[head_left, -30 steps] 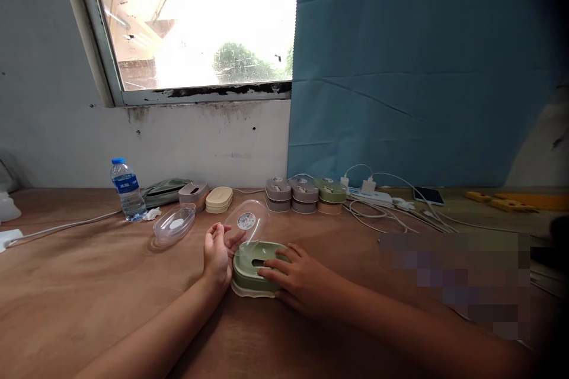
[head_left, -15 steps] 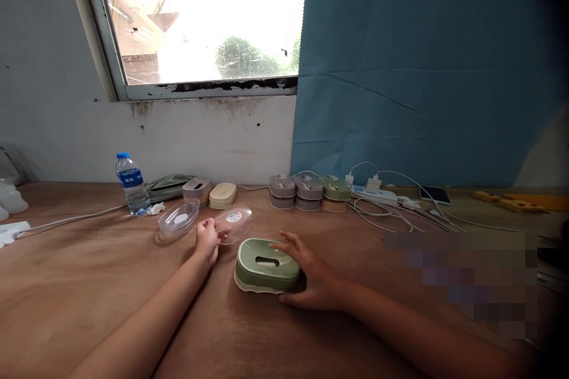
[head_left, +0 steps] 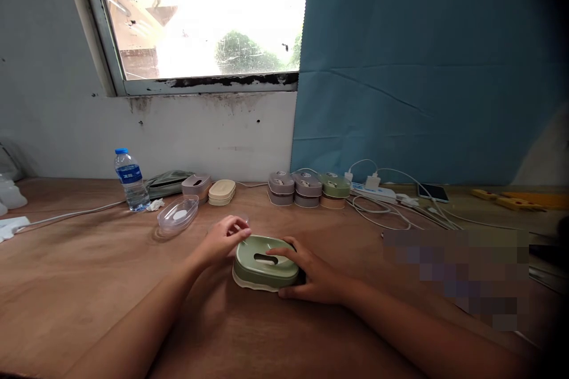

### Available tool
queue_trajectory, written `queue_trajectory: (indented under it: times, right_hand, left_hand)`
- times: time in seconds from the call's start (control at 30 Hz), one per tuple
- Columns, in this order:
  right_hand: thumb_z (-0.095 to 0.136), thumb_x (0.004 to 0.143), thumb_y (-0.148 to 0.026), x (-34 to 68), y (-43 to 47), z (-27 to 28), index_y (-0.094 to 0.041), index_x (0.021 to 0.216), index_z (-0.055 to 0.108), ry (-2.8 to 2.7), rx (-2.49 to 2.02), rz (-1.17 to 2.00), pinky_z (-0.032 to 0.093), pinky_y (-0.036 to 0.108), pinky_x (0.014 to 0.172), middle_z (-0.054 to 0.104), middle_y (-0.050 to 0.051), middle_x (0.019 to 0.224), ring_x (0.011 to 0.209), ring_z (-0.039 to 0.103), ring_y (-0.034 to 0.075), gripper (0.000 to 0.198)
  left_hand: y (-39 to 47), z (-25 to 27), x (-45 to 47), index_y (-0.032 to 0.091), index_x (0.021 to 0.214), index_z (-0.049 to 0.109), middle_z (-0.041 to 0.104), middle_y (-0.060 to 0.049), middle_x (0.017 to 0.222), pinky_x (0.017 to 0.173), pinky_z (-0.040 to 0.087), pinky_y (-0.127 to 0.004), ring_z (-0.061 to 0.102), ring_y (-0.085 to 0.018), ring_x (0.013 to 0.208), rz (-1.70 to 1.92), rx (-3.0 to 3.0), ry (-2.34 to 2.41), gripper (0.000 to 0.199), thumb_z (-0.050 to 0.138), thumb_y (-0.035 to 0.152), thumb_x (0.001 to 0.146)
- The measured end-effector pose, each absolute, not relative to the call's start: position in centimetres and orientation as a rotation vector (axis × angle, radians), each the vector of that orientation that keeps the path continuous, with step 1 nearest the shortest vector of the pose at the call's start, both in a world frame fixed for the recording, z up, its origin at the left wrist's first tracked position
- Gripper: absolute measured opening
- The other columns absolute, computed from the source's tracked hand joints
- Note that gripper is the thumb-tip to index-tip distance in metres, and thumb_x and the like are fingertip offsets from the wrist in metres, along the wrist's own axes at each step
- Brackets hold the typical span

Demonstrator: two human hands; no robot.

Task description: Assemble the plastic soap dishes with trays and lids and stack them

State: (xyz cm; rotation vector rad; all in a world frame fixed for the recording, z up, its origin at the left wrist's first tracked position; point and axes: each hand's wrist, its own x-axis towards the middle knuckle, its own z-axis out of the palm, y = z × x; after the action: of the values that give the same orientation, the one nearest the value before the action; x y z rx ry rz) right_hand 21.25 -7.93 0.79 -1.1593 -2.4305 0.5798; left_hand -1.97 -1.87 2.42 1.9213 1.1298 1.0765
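Note:
A rounded green box [head_left: 262, 275] with a slot in its sunken top and a wavy cream rim at its base sits on the table in front of me. My right hand [head_left: 309, 275] grips its right end, thumb low at the front, index finger across the top near the slot. Above the box's far left corner is my left hand [head_left: 226, 238], fingers curved and thumb apart from them, with nothing visible between. Behind that hand, a clear plastic lid [head_left: 244, 218] is mostly hidden; only a faint edge shows.
A clear oval tub [head_left: 178, 216] lies left, near a water bottle [head_left: 131, 183]. Farther back are a pinkish box [head_left: 196, 187], stacked cream pieces [head_left: 221, 191] and stacked purple-grey [head_left: 281, 189] and green boxes [head_left: 334, 192]. Cables and a power strip [head_left: 373, 191] lie right.
My left hand has moved from holding the clear lid to the green box's left corner; the lid is now mostly hidden behind it. My right hand has closed onto the box.

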Motion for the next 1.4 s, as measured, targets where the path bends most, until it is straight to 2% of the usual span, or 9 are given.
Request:
queue_trajectory:
  times: [0.1, 0.27, 0.43, 0.6, 0.8, 0.97, 1.03, 1.2, 1.4]
  right_hand:
    - [0.065, 0.065, -0.044, 21.5, -7.8, 0.7, -0.031, 0.124, 0.039, -2.432, -1.162, 0.549, 0.031, 0.039, 0.095, 0.028, 0.007, 0.127, 0.117, 0.034, 0.027, 0.067]
    - [0.065, 0.065, -0.045, 21.7, -7.6, 0.7, -0.028, 0.127, 0.034, -2.411, -1.179, 0.526, 0.030, 0.041, 0.096, 0.030, 0.008, 0.127, 0.117, 0.034, 0.028, 0.072]
    - [0.064, 0.066, -0.045, 21.8, -7.7, 0.9, -0.028, 0.126, 0.034, -2.405, -1.172, 0.561, 0.030, 0.040, 0.096, 0.029, 0.008, 0.127, 0.117, 0.033, 0.027, 0.069]
    - [0.060, 0.070, -0.047, 21.9, -7.8, 1.1, -0.028, 0.127, 0.033, -2.452, -1.157, 0.582, 0.030, 0.040, 0.096, 0.025, 0.008, 0.129, 0.119, 0.031, 0.026, 0.066]
    - [0.056, 0.070, -0.052, 22.1, -7.6, 0.8, -0.026, 0.131, 0.028, -2.496, -1.147, 0.548, 0.027, 0.043, 0.098, 0.024, 0.010, 0.132, 0.121, 0.028, 0.028, 0.072]
    - [0.054, 0.071, -0.056, 22.2, -7.2, 0.7, -0.018, 0.136, 0.017, -2.499, -1.176, 0.517, 0.026, 0.041, 0.099, 0.030, 0.013, 0.133, 0.121, 0.030, 0.027, 0.084]
    - [0.054, 0.069, -0.058, 22.3, -7.0, 0.7, -0.015, 0.137, 0.013, -2.508, -1.189, 0.526, 0.025, 0.041, 0.101, 0.029, 0.014, 0.135, 0.123, 0.027, 0.027, 0.090]
    - [0.056, 0.067, -0.058, 22.5, -6.9, 0.5, -0.015, 0.137, 0.013, -2.469, -1.212, 0.565, 0.021, 0.044, 0.102, 0.022, 0.015, 0.140, 0.126, 0.022, 0.029, 0.094]
    - [0.067, 0.059, -0.048, 22.8, -6.9, 0.3, -0.017, 0.135, 0.018, -2.398, -1.108, 0.600, 0.027, 0.043, 0.100, 0.031, 0.014, 0.134, 0.122, 0.030, 0.029, 0.096]
  left_hand:
    - [-3.4, 2.8, -1.6, 0.020, 0.071, 0.062, 0.059, -0.003, 0.073, 0.058, 0.045, -0.024, 0.055, -0.017, 0.066, 0.975, 2.088, 1.240, 0.016, 0.063, 0.034, 0.064]
    - [-3.0, 1.8, -1.6, 0.019, 0.076, 0.061, 0.060, -0.002, 0.074, 0.036, 0.042, -0.022, 0.055, -0.012, 0.043, 0.834, 1.744, 1.290, 0.021, 0.067, 0.028, 0.058]
    - [-2.4, 1.3, -1.8, 0.019, 0.073, 0.062, 0.061, -0.001, 0.072, 0.035, 0.041, -0.021, 0.053, -0.011, 0.038, 0.861, 1.690, 1.253, 0.018, 0.066, 0.024, 0.057]
    - [-2.4, 1.1, -2.0, 0.020, 0.073, 0.061, 0.060, 0.000, 0.068, 0.044, 0.041, -0.022, 0.053, -0.013, 0.049, 0.851, 1.960, 1.218, 0.015, 0.064, 0.026, 0.059]
    - [-3.2, 2.1, -1.5, 0.024, 0.071, 0.064, 0.060, -0.004, 0.076, 0.075, 0.041, -0.033, 0.051, -0.022, 0.078, 1.148, 2.362, 1.162, 0.012, 0.065, 0.024, 0.058]
    - [-2.4, 2.5, -2.2, 0.026, 0.077, 0.065, 0.060, -0.005, 0.082, 0.090, 0.033, -0.038, 0.050, -0.025, 0.086, 1.303, 2.282, 1.139, 0.015, 0.062, 0.025, 0.062]
    - [-1.4, 2.0, -3.1, 0.025, 0.082, 0.065, 0.059, -0.006, 0.088, 0.094, 0.030, -0.039, 0.050, -0.026, 0.093, 1.221, 2.193, 1.207, 0.026, 0.067, 0.029, 0.056]
    - [1.2, -0.1, -5.5, 0.021, 0.103, 0.053, 0.047, -0.011, 0.119, 0.100, 0.020, -0.042, 0.036, -0.033, 0.118, 1.097, 1.951, 1.467, 0.075, 0.078, 0.036, 0.034]
    - [1.6, -0.3, -4.8, 0.020, 0.101, 0.050, 0.051, -0.010, 0.112, 0.099, 0.027, -0.041, 0.042, -0.029, 0.113, 1.317, 1.785, 1.330, 0.071, 0.078, 0.021, 0.036]
